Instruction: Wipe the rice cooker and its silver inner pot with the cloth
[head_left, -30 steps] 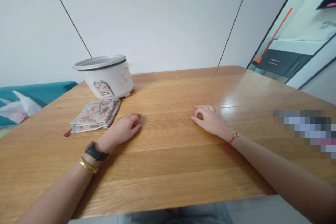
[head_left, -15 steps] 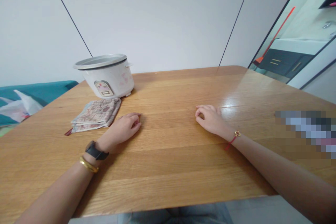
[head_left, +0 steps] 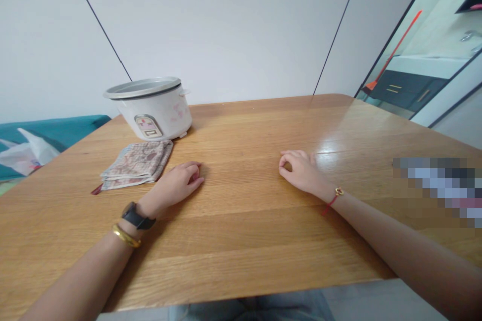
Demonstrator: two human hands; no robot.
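My left hand [head_left: 178, 183] rests on the wooden table [head_left: 241, 225], its fingers loosely curled and the thumb held apart from them. It holds nothing. Just beyond it, to its left, lies a folded patterned cloth [head_left: 135, 163] with a dark red tag. A white rice cooker [head_left: 158, 113], lidless, with a grey rim and pink flower print, stands behind the cloth. Over on the right, my right hand [head_left: 301, 170] lies on the table, thumb and index finger curled together in a small ring with nothing inside.
A blurred-out, pixelated item [head_left: 440, 183] lies at the table's right side. A white wall [head_left: 241, 30] rises behind the table. At left are a teal seat [head_left: 83, 128] and a white plastic bag [head_left: 32, 153]. An orange broom [head_left: 395, 50] leans in the doorway at right.
The view has shifted very slightly. My left thumb sits a touch farther from the fingers; otherwise both hands, the cloth and the rice cooker stay in place.
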